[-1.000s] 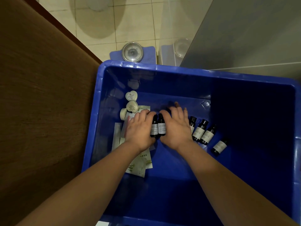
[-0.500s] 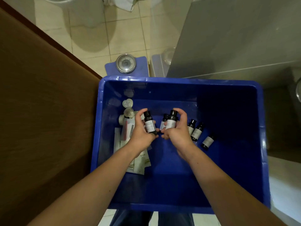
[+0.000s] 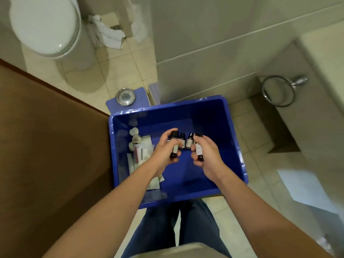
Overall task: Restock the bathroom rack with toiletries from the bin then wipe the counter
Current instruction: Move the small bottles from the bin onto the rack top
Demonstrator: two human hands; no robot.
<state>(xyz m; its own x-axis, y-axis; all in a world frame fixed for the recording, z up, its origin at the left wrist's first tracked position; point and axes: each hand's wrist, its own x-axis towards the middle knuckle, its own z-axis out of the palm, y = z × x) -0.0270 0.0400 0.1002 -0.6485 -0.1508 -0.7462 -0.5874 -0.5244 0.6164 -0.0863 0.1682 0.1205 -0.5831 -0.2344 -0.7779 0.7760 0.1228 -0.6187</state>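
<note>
A blue plastic bin (image 3: 235, 142) stands on the tiled floor in front of me. My left hand (image 3: 164, 152) grips a small dark bottle (image 3: 174, 146) with a pale label, held above the bin. A second dark bottle (image 3: 198, 148) is gripped in my right hand (image 3: 207, 155). Two more small bottles (image 3: 186, 142) lie on the bin floor behind my hands. Round white soaps (image 3: 134, 135) and flat paper sachets (image 3: 142, 155) sit along the bin's left side.
A brown wooden door (image 3: 46, 146) stands at left. A toilet (image 3: 46, 28) and a crumpled white towel (image 3: 106, 34) are at the back. A blue bathroom scale (image 3: 128, 99) lies behind the bin. A chrome towel ring (image 3: 279, 92) hangs at right under a pale counter edge (image 3: 320, 53).
Both hands have lifted a bottle each up out of the bin. The view has pulled back and up, so the bin looks smaller and my legs show.
</note>
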